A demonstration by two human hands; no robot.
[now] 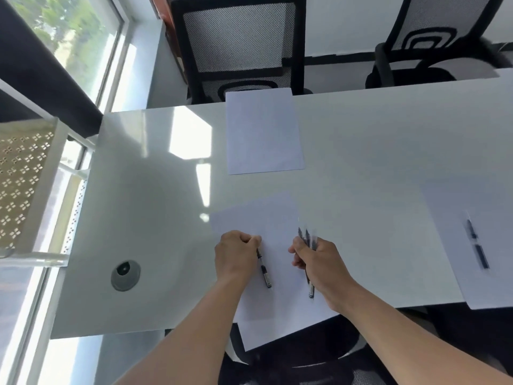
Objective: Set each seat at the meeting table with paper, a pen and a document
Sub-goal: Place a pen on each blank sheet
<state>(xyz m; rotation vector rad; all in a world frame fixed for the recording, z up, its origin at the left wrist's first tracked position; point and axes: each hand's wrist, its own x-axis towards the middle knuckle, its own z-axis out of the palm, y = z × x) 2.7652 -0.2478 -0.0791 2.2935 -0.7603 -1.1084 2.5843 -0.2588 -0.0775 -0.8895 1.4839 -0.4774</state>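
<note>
A white sheet of paper (277,307) lies at the near edge of the white table (361,151), hanging a little over it. My left hand (236,254) pinches a black pen (265,270) whose lower end lies on that sheet. My right hand (319,265) grips a bundle of pens (307,237) upright over the same sheet. A second sheet (263,132) lies at the far seat with no pen on it. At the right, a third sheet (458,240) carries a pen (478,247).
Two black mesh chairs (238,43) (438,43) stand behind the far edge. A round grey cable grommet (125,275) sits in the table at the left. A window and a perforated metal shelf (25,184) are left of the table.
</note>
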